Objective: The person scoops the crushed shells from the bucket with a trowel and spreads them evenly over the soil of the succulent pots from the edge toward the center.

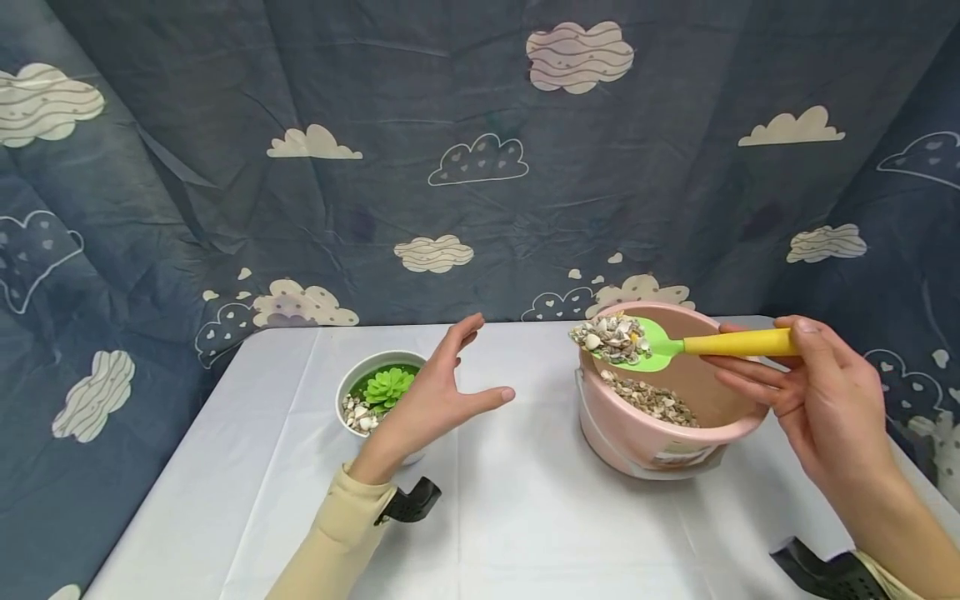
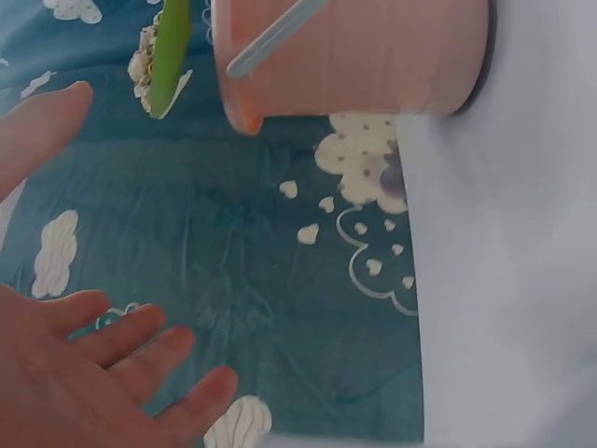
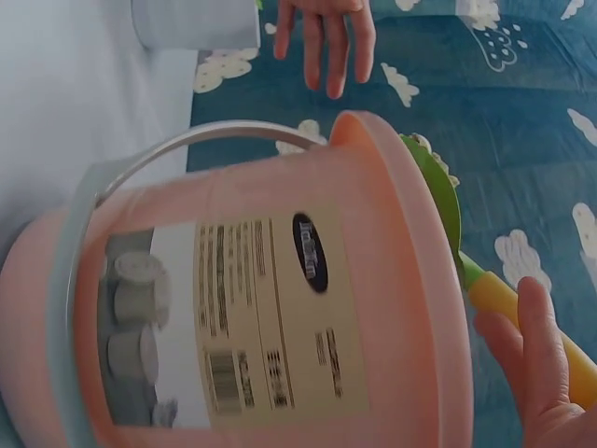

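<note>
Left hand: the left hand point(image 1: 438, 396) hovers with fingers spread and straight, holding nothing, just in front of the white succulent pot point(image 1: 358, 388).
Open room: a bare strip of bench point(image 1: 517, 500) lies between pot and bucket.
Right hand: the right hand point(image 1: 813, 400) pinches the yellow handle of the green scoop point(image 1: 648, 343).
Scoop: heaped with shells, held above the pink bucket point(image 1: 645, 433), over its far rim.
Bucket: near the bench's right edge, shells inside.
</note>
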Available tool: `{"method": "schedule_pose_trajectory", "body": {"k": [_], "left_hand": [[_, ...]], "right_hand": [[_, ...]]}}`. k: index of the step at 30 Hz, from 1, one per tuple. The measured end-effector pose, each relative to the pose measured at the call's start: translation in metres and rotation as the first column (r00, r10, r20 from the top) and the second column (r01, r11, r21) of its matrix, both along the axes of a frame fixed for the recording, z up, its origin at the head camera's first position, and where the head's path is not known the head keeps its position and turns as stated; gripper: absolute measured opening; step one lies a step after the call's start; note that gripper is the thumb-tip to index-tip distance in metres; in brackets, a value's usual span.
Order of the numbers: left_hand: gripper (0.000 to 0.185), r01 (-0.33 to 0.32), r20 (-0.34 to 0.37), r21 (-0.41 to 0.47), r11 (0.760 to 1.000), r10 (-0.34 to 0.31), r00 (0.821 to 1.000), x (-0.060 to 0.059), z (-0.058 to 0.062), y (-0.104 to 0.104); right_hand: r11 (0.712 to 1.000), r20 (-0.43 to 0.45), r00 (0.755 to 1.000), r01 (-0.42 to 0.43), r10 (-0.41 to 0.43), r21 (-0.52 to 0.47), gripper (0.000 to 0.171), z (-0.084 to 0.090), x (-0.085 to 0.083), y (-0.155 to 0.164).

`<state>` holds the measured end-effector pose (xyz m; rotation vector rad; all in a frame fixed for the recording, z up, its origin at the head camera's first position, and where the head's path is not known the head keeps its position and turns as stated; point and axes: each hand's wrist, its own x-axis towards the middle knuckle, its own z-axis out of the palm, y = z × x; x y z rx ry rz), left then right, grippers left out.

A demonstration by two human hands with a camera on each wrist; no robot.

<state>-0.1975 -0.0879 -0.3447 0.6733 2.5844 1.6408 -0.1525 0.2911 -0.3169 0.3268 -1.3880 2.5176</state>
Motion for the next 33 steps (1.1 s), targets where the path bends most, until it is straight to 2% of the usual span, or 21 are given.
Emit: {"method": "schedule_pose_trajectory", "body": {"k": [11,20,29,33], "left_hand": [[0.093,-0.065,0.006,-0.042,0.997,0.066,0.998,0.01,0.01,-0.035],[0.09,-0.146,0.027,-0.053,0.988,0.147,0.989,0.019,0.011,-0.07],[0.093,-0.24,0.016,-0.095,0.966,0.242,0.97,0.023,0.0,-0.099],[0.094,-0.258,0.036,-0.11,0.96,0.263,0.964,0.023,-0.006,-0.109]], "right_hand": [[0.997,-0.033,0.996,-0.083,0.083,-0.004,0.025,0.001,-0.007,-0.022],[0.995,-0.045,0.994,-0.102,0.102,-0.001,0.025,0.003,-0.012,-0.04],[0.982,-0.038,0.982,-0.187,0.187,-0.018,0.03,0.0,-0.016,-0.057],[0.982,-0.044,0.981,-0.191,0.191,-0.002,0.031,-0.001,-0.016,-0.063]]}}
